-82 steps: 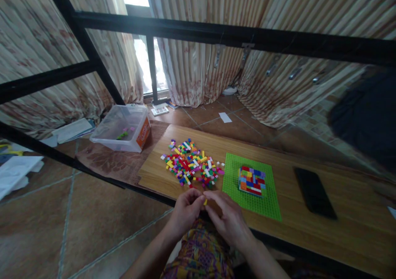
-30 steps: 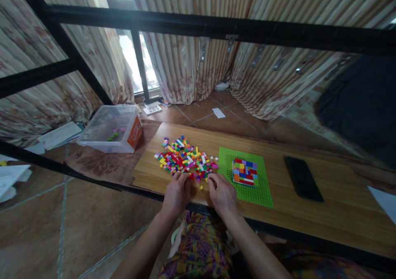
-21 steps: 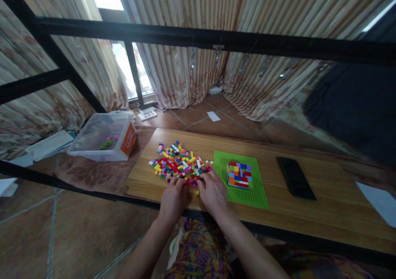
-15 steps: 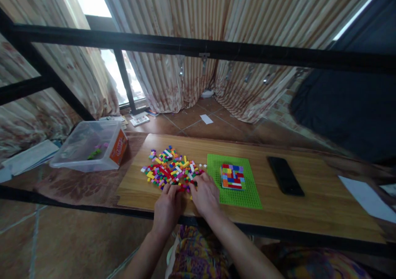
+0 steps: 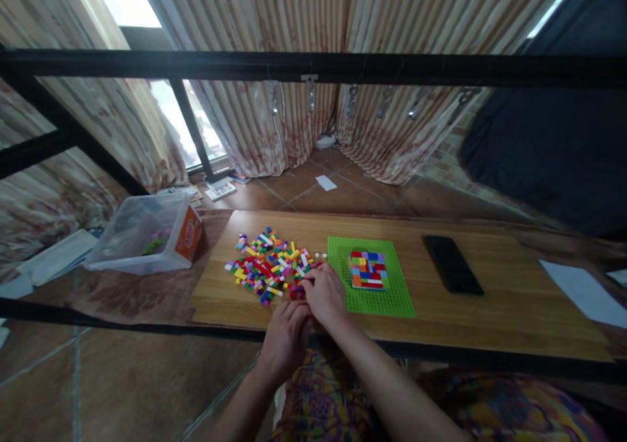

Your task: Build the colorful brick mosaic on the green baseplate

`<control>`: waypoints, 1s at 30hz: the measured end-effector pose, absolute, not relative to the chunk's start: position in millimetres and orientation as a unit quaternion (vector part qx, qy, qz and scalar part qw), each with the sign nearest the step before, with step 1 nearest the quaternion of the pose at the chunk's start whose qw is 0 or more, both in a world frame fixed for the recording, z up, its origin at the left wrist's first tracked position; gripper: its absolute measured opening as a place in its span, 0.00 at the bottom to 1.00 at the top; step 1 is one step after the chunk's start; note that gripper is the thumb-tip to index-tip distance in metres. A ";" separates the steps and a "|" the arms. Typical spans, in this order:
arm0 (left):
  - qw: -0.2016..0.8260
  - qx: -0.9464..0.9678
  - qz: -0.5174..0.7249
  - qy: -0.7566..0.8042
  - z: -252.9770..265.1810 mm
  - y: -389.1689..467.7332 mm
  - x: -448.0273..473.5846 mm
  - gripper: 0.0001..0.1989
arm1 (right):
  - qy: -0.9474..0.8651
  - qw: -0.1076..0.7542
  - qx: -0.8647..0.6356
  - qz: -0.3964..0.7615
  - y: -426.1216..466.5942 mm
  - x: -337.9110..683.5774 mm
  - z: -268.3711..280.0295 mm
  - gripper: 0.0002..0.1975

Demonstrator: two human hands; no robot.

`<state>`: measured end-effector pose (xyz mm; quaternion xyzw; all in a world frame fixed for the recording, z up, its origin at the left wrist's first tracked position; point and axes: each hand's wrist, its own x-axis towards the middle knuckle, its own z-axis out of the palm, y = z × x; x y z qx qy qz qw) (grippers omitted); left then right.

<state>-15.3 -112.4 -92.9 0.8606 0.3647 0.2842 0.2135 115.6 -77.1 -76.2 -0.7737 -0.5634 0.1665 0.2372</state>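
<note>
Loose colourful toy bricks (image 5: 267, 266) lie in a heap on the wooden board. At the heap's lower right edge, my right hand (image 5: 325, 296) has its fingers bent down and closed; what they hold, if anything, is hidden. Close below it, almost touching, my left hand (image 5: 288, 335) is closed near the board's front edge. A speck of red shows by its fingertips, too small to name. To the right of my hands lies a green baseplate (image 5: 379, 303). On it sits a flat block of joined multicoloured bricks (image 5: 368, 271).
A black phone (image 5: 453, 265) lies on the board right of the baseplate. At the left stands a clear plastic box (image 5: 134, 233) with an orange label and a few pieces inside. White paper (image 5: 582, 292) lies at the far right. A dark rail (image 5: 313, 66) crosses beyond the table.
My left hand has moved right and nearer to me, away from the heap and close to my right hand. My right hand stays at the heap's right edge. The view has shifted slightly.
</note>
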 end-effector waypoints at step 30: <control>0.240 0.856 0.293 0.353 -96.6 -104.4 -6.9 0.07 | -0.488 0.477 -0.701 0.207 -125.0 189.7 -61.7 0.10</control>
